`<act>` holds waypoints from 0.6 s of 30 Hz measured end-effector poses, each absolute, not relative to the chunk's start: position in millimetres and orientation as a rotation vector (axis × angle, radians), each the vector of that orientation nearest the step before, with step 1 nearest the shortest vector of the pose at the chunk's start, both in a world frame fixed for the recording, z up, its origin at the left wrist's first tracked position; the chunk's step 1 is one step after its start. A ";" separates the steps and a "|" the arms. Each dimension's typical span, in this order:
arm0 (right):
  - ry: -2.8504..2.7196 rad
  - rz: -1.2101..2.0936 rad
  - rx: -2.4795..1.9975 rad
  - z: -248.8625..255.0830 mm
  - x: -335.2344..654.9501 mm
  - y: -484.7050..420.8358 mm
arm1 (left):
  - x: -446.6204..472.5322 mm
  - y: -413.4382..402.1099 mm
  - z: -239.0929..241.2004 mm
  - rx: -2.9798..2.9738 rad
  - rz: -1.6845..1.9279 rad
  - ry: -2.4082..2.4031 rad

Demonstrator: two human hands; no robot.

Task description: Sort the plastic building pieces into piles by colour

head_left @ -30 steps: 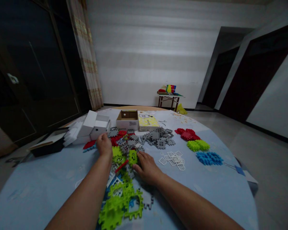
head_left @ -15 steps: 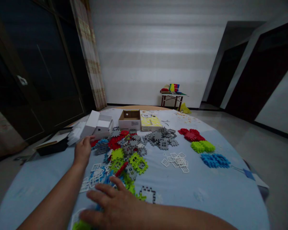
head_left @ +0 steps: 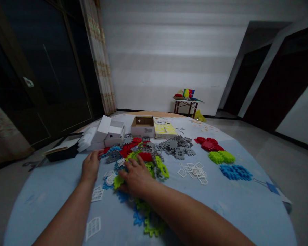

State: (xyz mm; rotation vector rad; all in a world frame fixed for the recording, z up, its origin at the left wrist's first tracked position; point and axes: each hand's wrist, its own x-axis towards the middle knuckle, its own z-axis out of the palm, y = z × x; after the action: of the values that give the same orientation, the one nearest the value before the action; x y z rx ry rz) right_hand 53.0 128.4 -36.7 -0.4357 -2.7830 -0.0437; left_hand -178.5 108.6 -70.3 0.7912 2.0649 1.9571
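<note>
A mixed heap of plastic interlocking tiles (head_left: 141, 157), green, red, blue, grey and white, lies in the middle of a round table covered in light blue cloth (head_left: 220, 205). My right hand (head_left: 136, 177) lies flat on the near part of the heap, fingers spread over green and blue tiles. My left hand (head_left: 90, 166) rests on the cloth at the heap's left edge, fingers stretched toward red and blue tiles. Neither hand holds a tile. More green and blue tiles (head_left: 150, 223) show under my right forearm.
Sorted piles sit to the right: grey (head_left: 177, 147), red (head_left: 209, 144), green (head_left: 221, 157), blue (head_left: 235, 172), white (head_left: 193, 169). An open cardboard box (head_left: 143, 125), a yellow box (head_left: 164, 129), white boxes (head_left: 109, 133) and a black tray (head_left: 60, 153) stand at the back left.
My right hand has moved forward from the near edge onto the heap, pushing tiles together. My left hand stayed at the heap's left side. The camera shifted a little.
</note>
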 end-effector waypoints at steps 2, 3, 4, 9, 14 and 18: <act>-2.773 0.027 -0.528 -32.9 50.0 137.7 | -179.2 105.9 -71.3 0.800 1.951 2.081; -2.767 0.070 -0.543 -29.9 51.3 139.8 | -179.9 104.5 -72.1 0.808 1.945 2.094; -2.764 0.114 -0.532 -26.3 55.0 140.0 | -180.7 103.2 -72.8 0.817 1.941 2.109; -2.790 0.249 -0.321 -13.2 106.0 120.0 | -181.8 101.7 -75.7 0.865 1.915 2.165; -2.899 0.291 -0.174 -24.6 159.2 100.6 | -175.0 102.5 -76.2 0.933 1.860 2.243; -2.910 0.253 -0.167 -34.6 158.0 105.1 | -167.4 103.6 -75.8 0.969 1.816 2.303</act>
State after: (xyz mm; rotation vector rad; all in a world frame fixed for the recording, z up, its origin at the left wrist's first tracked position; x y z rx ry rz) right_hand 158.0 105.1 -34.6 -0.1673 -2.9096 0.2533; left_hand -167.4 103.6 -75.8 0.9692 2.3031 1.8164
